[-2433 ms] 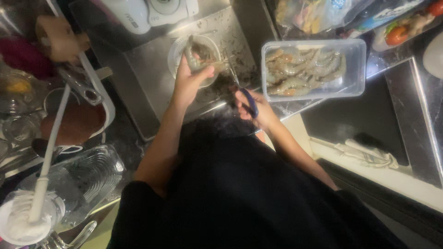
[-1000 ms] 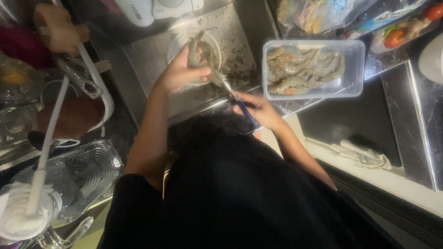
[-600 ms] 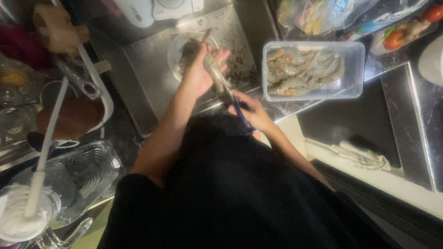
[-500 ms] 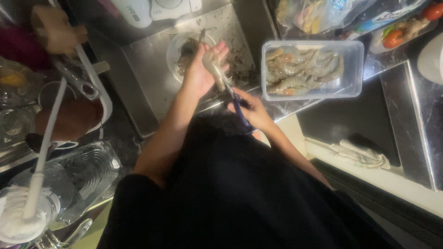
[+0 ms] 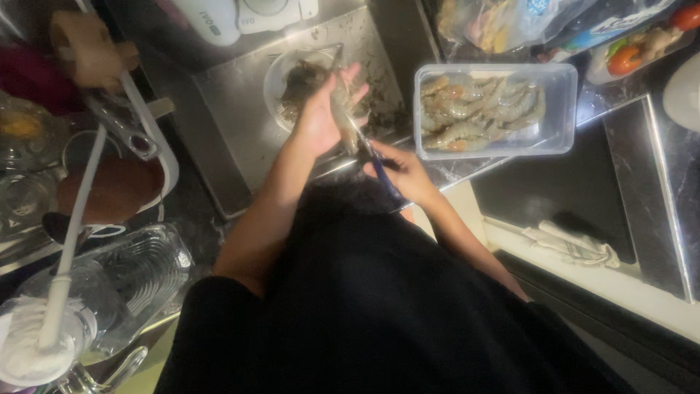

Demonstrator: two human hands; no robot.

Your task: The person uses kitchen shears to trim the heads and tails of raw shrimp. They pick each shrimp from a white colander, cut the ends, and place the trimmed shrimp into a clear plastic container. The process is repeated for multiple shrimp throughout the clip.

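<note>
My left hand (image 5: 321, 117) holds a raw grey shrimp (image 5: 340, 109) over the steel sink (image 5: 233, 109), above a round clear bowl (image 5: 281, 73) of dark shells. Blue-handled scissors (image 5: 372, 157) are gripped in my right hand (image 5: 405, 171), their blades meeting the shrimp. A clear rectangular tub (image 5: 554, 109) of raw shrimps (image 5: 474, 117) stands on the counter to the right of the sink.
Bagged food (image 5: 510, 22) and vegetables (image 5: 627, 55) lie behind the tub. A black cooktop (image 5: 561, 197) with a folded cloth (image 5: 576, 244) is at right. Left of the sink are a brown bowl (image 5: 109, 190), clear glass dishes (image 5: 138, 277) and a white brush (image 5: 44, 343).
My left hand lifted the shrimp from over the bowl toward me, and the scissors in my right hand came up against it. Both hands now work close together.
</note>
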